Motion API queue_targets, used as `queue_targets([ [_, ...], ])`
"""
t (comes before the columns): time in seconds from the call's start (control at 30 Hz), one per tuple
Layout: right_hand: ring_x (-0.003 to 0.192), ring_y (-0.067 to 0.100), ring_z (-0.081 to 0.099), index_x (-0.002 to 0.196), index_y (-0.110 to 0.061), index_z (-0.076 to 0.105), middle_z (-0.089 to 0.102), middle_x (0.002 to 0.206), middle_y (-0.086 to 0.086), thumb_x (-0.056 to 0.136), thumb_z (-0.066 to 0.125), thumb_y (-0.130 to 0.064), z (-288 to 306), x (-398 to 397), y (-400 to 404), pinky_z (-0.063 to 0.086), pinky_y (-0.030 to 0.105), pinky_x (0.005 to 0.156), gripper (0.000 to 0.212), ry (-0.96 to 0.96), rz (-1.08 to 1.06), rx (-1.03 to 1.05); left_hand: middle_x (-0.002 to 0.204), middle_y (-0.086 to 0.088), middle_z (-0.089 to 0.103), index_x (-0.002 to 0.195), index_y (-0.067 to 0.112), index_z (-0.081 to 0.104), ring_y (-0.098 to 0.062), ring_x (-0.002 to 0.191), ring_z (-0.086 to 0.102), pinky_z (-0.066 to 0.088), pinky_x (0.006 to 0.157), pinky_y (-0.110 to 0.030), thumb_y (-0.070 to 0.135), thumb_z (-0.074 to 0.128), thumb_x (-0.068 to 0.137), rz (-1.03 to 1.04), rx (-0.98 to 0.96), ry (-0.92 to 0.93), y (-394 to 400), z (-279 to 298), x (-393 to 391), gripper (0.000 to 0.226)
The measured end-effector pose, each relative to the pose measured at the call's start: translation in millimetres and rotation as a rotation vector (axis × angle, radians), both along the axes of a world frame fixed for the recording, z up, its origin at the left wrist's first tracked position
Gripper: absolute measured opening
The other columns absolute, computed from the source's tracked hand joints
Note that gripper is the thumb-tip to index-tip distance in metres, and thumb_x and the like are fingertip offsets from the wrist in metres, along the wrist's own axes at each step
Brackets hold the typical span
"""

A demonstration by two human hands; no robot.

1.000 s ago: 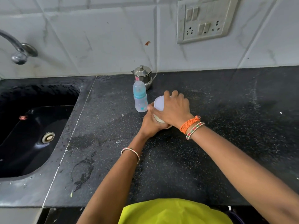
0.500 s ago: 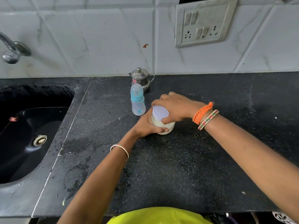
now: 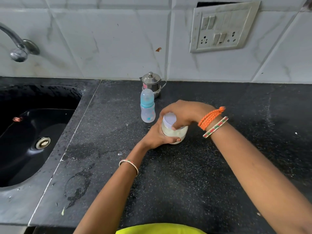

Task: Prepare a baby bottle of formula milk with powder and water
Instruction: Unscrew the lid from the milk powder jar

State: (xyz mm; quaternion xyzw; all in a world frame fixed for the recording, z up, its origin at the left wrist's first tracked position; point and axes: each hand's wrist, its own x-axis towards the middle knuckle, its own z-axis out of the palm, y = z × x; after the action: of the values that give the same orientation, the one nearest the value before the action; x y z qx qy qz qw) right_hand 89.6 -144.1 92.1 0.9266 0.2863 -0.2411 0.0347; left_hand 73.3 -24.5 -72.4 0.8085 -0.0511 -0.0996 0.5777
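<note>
White lid (image 3: 169,119) gripped by right hand (image 3: 184,114); left hand (image 3: 156,136) grips powder jar (image 3: 174,132). A sudden release risks spilling powder on tabletop (image 3: 185,174).

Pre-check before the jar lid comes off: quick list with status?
1. Left hand holds the powder jar steady by its side: ok.
2. Right hand has a grip on the lid: ok.
3. Jar base flat on the counter: cannot tell, hidden by the hand.
4. Lid loosened yet: cannot tell.
5. Baby bottle upright, clear of both hands: ok.
6. Bottle open to take powder: not ok, cap on.
</note>
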Motion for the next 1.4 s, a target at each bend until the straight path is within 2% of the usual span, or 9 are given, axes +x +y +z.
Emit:
queue_targets([
  [0.13, 0.146, 0.037, 0.012, 0.149, -0.038, 0.019, 0.007, 0.161, 0.007, 0.083, 0.066, -0.04, 1, 3, -2, 0.021, 0.052, 0.116, 0.081, 0.097, 0.004, -0.007, 0.137, 0.007, 0.049, 0.14, 0.025, 0.029, -0.008, 0.128, 0.046, 0.036, 0.112, -0.038, 0.035, 0.087, 0.053, -0.005, -0.004, -0.01, 0, -1, -1, 0.105],
  [0.33, 0.108, 0.03, 0.056, 0.137, -0.026, 0.043, 0.048, 0.137, 0.011, 0.086, 0.059, -0.05, -8, -12, -3, 0.046, 0.038, 0.078, 0.058, -0.158, -0.134, 0.064, 0.132, 0.005, 0.054, 0.138, 0.023, 0.034, -0.011, 0.124, 0.051, 0.04, 0.108, -0.041, 0.037, 0.088, 0.052, 0.001, -0.006, -0.015, 0, -3, -1, 0.103],
  [0.53, 0.145, 0.039, 0.012, 0.147, -0.041, 0.023, 0.006, 0.161, 0.007, 0.086, 0.063, -0.032, 1, -7, -8, 0.02, 0.051, 0.117, 0.073, 0.077, -0.027, 0.059, 0.135, 0.01, 0.049, 0.137, 0.026, 0.03, -0.003, 0.126, 0.047, 0.036, 0.107, -0.024, 0.03, 0.086, 0.055, 0.078, -0.077, -0.053, -8, -2, -9, 0.099],
  [0.63, 0.131, 0.042, 0.04, 0.142, -0.022, 0.035, 0.034, 0.148, 0.019, 0.084, 0.056, -0.059, -9, -17, -2, 0.04, 0.046, 0.099, 0.071, -0.16, -0.215, 0.124, 0.129, 0.002, 0.057, 0.134, 0.016, 0.035, -0.005, 0.119, 0.054, 0.044, 0.101, -0.023, 0.022, 0.087, 0.061, 0.09, -0.088, -0.065, -11, -6, -9, 0.09],
  [0.77, 0.115, 0.033, 0.054, 0.129, -0.02, 0.046, 0.054, 0.127, 0.01, 0.085, 0.061, -0.043, -14, -21, 0, 0.044, 0.039, 0.082, 0.052, -0.338, -0.096, 0.071, 0.135, 0.0, 0.052, 0.139, 0.022, 0.027, -0.012, 0.126, 0.05, 0.04, 0.108, -0.037, 0.026, 0.088, 0.06, 0.097, -0.098, -0.07, -13, -5, -11, 0.1],
  [0.87, 0.138, 0.028, 0.032, 0.134, -0.037, 0.042, 0.04, 0.146, -0.003, 0.081, 0.063, -0.017, -5, -11, -9, 0.039, 0.045, 0.096, 0.06, -0.09, 0.028, 0.106, 0.139, 0.007, 0.046, 0.143, 0.024, 0.02, -0.006, 0.129, 0.044, 0.035, 0.111, -0.029, 0.032, 0.086, 0.057, 0.097, -0.091, -0.067, -13, -2, -12, 0.108],
  [0.97, 0.148, 0.032, 0.002, 0.145, -0.038, 0.024, 0.007, 0.161, 0.002, 0.08, 0.068, -0.034, -3, -12, -11, 0.023, 0.054, 0.113, 0.079, 0.023, -0.038, 0.153, 0.142, 0.006, 0.044, 0.142, 0.023, 0.021, -0.003, 0.131, 0.041, 0.032, 0.108, -0.021, 0.028, 0.085, 0.057, 0.099, -0.118, -0.073, -14, -3, -12, 0.106],
  [1.07, 0.139, 0.041, 0.028, 0.15, -0.031, 0.015, 0.019, 0.156, 0.015, 0.075, 0.063, -0.064, -13, -15, -8, 0.036, 0.051, 0.103, 0.094, -0.182, -0.153, 0.052, 0.14, 0.002, 0.047, 0.141, 0.018, 0.025, -0.005, 0.129, 0.044, 0.035, 0.105, -0.021, 0.022, 0.085, 0.06, 0.089, -0.107, -0.075, -13, -5, -11, 0.101],
  [1.4, 0.115, 0.034, 0.052, 0.131, -0.021, 0.045, 0.051, 0.129, 0.014, 0.077, 0.071, -0.04, -25, 1, -27, 0.042, 0.036, 0.09, 0.063, -0.185, -0.348, 0.432, 0.127, -0.011, 0.029, 0.137, 0.007, 0.026, -0.02, 0.123, 0.029, 0.023, 0.103, -0.02, 0.028, 0.08, 0.071, 0.23, 0.2, 0.001, -38, 10, -8, 0.088],
])
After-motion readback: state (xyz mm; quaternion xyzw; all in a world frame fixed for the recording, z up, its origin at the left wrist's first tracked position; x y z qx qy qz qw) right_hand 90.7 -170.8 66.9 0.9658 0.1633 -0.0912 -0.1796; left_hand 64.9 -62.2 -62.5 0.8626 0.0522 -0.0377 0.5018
